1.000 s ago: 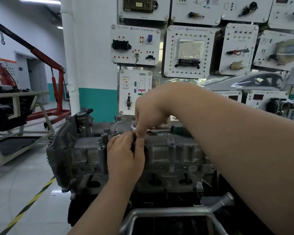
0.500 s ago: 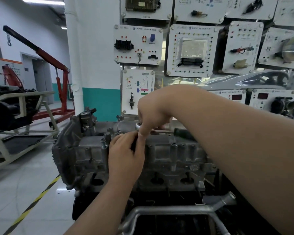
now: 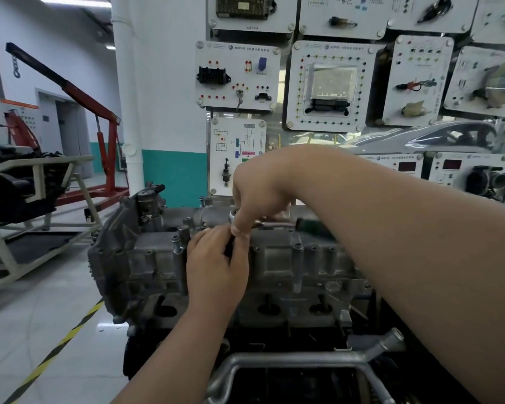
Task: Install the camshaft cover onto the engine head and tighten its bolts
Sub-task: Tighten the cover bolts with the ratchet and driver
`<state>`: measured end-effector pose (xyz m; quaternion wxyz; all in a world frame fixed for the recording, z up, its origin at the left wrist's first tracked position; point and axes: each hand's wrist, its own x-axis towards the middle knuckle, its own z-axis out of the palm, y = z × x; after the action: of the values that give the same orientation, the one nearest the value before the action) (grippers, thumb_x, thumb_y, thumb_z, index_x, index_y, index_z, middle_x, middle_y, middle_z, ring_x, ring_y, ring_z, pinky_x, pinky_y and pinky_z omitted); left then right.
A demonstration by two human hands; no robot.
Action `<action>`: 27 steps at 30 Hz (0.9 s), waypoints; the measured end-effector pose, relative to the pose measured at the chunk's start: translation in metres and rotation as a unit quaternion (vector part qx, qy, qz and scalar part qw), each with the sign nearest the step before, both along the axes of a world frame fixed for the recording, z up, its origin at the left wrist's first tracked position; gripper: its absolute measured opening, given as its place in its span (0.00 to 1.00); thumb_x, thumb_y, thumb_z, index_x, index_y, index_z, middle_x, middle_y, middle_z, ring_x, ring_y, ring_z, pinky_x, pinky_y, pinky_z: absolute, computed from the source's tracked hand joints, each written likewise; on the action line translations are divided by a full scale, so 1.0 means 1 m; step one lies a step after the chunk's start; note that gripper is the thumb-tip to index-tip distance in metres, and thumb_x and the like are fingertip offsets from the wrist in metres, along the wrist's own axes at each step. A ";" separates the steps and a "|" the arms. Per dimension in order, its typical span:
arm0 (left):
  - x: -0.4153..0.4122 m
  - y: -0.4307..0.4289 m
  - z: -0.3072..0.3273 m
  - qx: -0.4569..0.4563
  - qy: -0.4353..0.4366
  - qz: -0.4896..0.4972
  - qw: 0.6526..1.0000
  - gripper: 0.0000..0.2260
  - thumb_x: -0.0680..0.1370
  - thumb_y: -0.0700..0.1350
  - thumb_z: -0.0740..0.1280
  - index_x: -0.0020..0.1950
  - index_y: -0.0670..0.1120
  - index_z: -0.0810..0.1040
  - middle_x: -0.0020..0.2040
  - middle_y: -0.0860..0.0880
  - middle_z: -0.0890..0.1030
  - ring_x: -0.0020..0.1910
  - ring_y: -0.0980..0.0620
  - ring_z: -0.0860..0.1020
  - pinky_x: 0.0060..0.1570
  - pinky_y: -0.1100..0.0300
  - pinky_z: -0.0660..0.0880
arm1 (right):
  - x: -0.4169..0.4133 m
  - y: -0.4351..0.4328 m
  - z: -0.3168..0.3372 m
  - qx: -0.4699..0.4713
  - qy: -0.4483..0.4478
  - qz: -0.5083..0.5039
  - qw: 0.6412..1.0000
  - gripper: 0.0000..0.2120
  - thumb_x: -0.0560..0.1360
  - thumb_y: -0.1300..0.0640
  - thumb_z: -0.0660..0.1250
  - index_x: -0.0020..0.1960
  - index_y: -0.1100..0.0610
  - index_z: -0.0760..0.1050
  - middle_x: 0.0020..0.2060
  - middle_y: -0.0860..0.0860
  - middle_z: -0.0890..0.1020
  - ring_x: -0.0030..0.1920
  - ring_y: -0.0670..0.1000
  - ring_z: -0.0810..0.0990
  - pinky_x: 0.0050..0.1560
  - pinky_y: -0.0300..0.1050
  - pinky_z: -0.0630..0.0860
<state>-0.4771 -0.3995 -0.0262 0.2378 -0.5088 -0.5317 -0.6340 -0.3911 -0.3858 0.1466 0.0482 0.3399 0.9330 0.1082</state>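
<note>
The grey camshaft cover [image 3: 158, 255] sits on top of the engine head [image 3: 289, 304], with several bolts standing along its near edge. My right hand [image 3: 260, 193] reaches in from the right and grips the chrome head of a ratchet wrench [image 3: 277, 224]; the wrench's green handle points right, partly behind my forearm. Just below it, my left hand [image 3: 216, 263] curls round the dark socket under the ratchet head. The bolt beneath the socket is hidden by my fingers.
A metal coolant pipe [image 3: 303, 360] runs across the front of the engine near me. Training panels [image 3: 239, 74] hang on the wall behind. A red engine hoist [image 3: 99, 112] and a second engine on a beige stand [image 3: 35, 182] occupy the left floor, past a yellow-black floor stripe [image 3: 56, 354].
Both hands stay on the ratchet and socket at the same bolt. Only my head has shifted slightly, moving the engine right in view.
</note>
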 end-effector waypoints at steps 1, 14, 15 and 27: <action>0.001 -0.001 0.001 -0.006 0.003 0.000 1.000 0.08 0.77 0.45 0.63 0.37 0.51 0.73 0.32 0.60 0.72 0.39 0.65 0.63 0.43 0.64 0.63 | 0.002 0.002 0.000 0.020 0.004 0.011 1.000 0.15 0.72 0.41 0.70 0.45 0.53 0.80 0.34 0.47 0.82 0.34 0.47 0.81 0.31 0.40 0.70; 0.002 -0.005 0.003 -0.014 -0.008 -0.008 1.000 0.07 0.77 0.46 0.63 0.38 0.54 0.72 0.31 0.65 0.68 0.39 0.65 0.66 0.42 0.62 0.64 | 0.001 0.004 -0.004 0.021 0.005 0.008 1.000 0.17 0.72 0.39 0.70 0.43 0.54 0.80 0.35 0.48 0.83 0.36 0.48 0.82 0.33 0.41 0.72; 0.002 -0.004 0.002 -0.015 0.003 -0.009 1.000 0.07 0.77 0.47 0.63 0.39 0.53 0.73 0.32 0.65 0.69 0.39 0.66 0.66 0.43 0.61 0.65 | 0.004 0.006 -0.003 0.038 0.011 0.022 0.999 0.17 0.71 0.40 0.71 0.48 0.53 0.81 0.41 0.47 0.83 0.41 0.48 0.80 0.36 0.43 0.73; -0.002 0.000 0.000 -0.040 0.008 -0.001 0.999 0.09 0.77 0.46 0.62 0.44 0.45 0.80 0.39 0.58 0.76 0.45 0.55 0.74 0.51 0.62 0.66 | -0.007 -0.001 -0.014 -0.039 0.055 0.008 0.998 0.15 0.76 0.46 0.66 0.46 0.58 0.81 0.37 0.52 0.86 0.36 0.50 0.85 0.38 0.42 0.78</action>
<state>-0.4788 -0.4000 -0.0257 0.2212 -0.5234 -0.5542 -0.6083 -0.3981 -0.3863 0.1326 0.0093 0.3353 0.9406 0.0528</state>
